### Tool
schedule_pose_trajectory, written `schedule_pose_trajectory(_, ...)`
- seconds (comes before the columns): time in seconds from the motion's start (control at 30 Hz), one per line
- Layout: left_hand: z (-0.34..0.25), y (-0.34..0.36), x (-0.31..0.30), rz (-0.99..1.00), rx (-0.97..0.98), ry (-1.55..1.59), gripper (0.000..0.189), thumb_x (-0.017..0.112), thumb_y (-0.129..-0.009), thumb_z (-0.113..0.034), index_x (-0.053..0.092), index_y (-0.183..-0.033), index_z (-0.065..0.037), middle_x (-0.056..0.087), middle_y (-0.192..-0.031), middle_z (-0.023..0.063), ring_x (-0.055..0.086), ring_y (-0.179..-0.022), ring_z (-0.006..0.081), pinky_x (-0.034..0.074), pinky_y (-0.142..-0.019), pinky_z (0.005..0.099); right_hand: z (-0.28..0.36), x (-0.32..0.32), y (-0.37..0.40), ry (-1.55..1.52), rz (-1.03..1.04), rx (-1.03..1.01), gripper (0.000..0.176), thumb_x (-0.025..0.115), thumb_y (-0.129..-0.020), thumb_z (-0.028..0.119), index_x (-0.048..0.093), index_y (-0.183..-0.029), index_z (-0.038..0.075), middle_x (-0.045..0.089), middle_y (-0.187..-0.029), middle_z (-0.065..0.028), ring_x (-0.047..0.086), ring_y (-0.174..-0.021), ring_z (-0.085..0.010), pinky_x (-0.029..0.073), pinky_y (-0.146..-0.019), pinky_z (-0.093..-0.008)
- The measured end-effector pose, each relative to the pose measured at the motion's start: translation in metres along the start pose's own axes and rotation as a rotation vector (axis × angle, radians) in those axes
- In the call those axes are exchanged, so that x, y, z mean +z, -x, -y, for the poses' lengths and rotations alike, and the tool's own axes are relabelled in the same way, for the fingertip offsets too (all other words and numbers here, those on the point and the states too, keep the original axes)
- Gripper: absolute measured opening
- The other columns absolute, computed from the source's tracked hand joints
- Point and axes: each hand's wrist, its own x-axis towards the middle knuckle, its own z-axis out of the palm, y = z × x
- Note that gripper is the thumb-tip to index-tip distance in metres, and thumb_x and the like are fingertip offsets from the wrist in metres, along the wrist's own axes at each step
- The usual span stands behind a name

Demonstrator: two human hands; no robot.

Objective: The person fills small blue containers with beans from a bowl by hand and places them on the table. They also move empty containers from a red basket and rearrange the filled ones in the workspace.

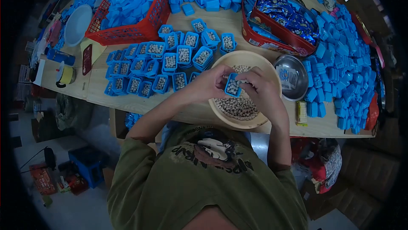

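Right above the cream bowl [275,70] of pale beads [238,110], the left hand [208,83] is clamped on a small blue box [233,86] partly filled with beads. The right hand [264,90] bends its fingers over the box's side; whether they pinch anything, I cannot tell. Filled blue boxes [170,61] stand to the left, a metal bowl [302,79] to the right.
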Motion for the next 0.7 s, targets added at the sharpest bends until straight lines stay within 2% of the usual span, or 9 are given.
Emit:
schedule_pose_trajectory(0.1,-0.007,0.002,-0.001,0.002,-0.046,-0.012,0.065,0.072,-0.074,0.008,0.039,-0.13,0.001,0.056,-0.119,0.0107,0.058,-0.109,0.0171,0.05,-0.092,0.0311,-0.001,-0.003,0.003,-0.03,-0.04,0.018,0.019,0.063,-0.082,-0.003,0.064,-0.1,0.003,0.057,-0.09,-0.009,0.059,-0.081,-0.0219,0.046,-0.07,-0.0313)
schedule_pose_trajectory(0.17,-0.008,0.003,-0.002,0.004,-0.036,0.0,0.065,0.072,-0.074,0.008,0.039,-0.13,0.001,0.056,-0.119,0.0108,0.057,-0.109,0.017,0.05,-0.091,0.0309,-0.003,-0.007,0.006,-0.064,-0.039,0.112,0.018,0.062,-0.083,-0.001,0.062,-0.1,0.003,0.058,-0.092,-0.0139,0.061,-0.088,-0.0323,0.048,-0.072,-0.0383)
schedule_pose_trajectory(0.4,-0.005,-0.001,-0.001,0.01,-0.041,0.052,0.067,0.073,-0.073,0.008,0.039,-0.131,0.001,0.056,-0.119,0.0108,0.057,-0.108,0.0171,0.05,-0.09,0.0307,0.0,-0.001,0.001,-0.079,-0.048,0.021,0.021,0.062,-0.082,-0.002,0.062,-0.102,0.003,0.059,-0.092,-0.0132,0.061,-0.087,-0.0312,0.048,-0.073,-0.0377)
schedule_pose_trajectory(0.47,-0.01,-0.001,0.0,0.008,-0.057,0.031,0.068,0.072,-0.073,0.009,0.038,-0.131,0.002,0.055,-0.121,0.0127,0.057,-0.109,0.019,0.05,-0.091,0.0321,-0.001,0.001,-0.002,-0.008,-0.061,-0.058,0.021,0.064,-0.082,-0.003,0.065,-0.102,0.003,0.06,-0.089,-0.0097,0.061,-0.078,-0.0221,0.048,-0.068,-0.0308)
schedule_pose_trajectory(0.5,-0.011,-0.001,0.0,0.004,-0.075,0.011,0.068,0.071,-0.072,0.011,0.037,-0.13,0.003,0.053,-0.122,0.0146,0.057,-0.111,0.0209,0.051,-0.092,0.0335,-0.002,0.001,-0.002,-0.009,-0.06,-0.06,0.021,0.064,-0.082,-0.003,0.065,-0.102,0.003,0.06,-0.089,-0.0097,0.061,-0.078,-0.0221,0.048,-0.068,-0.0308)
schedule_pose_trajectory(0.57,-0.004,-0.002,-0.003,0.017,-0.057,0.03,0.068,0.071,-0.072,0.011,0.037,-0.131,0.003,0.053,-0.122,0.0147,0.057,-0.111,0.0209,0.051,-0.091,0.0333,-0.002,0.0,-0.002,-0.087,-0.048,-0.009,0.022,0.062,-0.082,-0.002,0.062,-0.104,0.002,0.059,-0.092,-0.0134,0.06,-0.088,-0.0314,0.048,-0.075,-0.0386)
schedule_pose_trajectory(0.7,-0.006,-0.003,-0.003,0.049,-0.055,0.054,0.068,0.071,-0.072,0.011,0.038,-0.13,0.003,0.053,-0.123,0.0143,0.057,-0.111,0.0202,0.051,-0.091,0.0325,0.006,-0.003,-0.002,-0.12,-0.042,0.094,0.023,0.062,-0.082,-0.001,0.062,-0.105,0.003,0.059,-0.091,-0.014,0.059,-0.089,-0.0312,0.048,-0.075,-0.0382)
